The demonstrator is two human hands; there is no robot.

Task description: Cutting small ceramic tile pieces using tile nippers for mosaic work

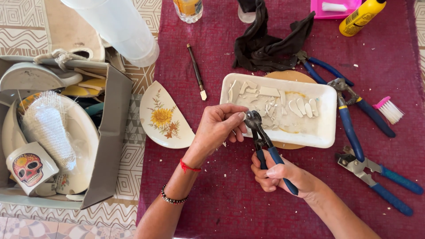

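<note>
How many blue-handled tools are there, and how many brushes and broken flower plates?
Blue-handled tools: 4, the nippers in the right hand, plus three lying on the cloth
Brushes: 1, pink-handled brush
Broken flower plates: 1, flower plate piece
Total: 6

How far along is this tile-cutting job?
Done: a heap of cut white pieces already lies in the white tray. In hand: the left hand holds a small shard in the nippers, which the right hand squeezes. Left: the flowered plate fragment lies uncut, and a box of crockery waits beside it.
</note>
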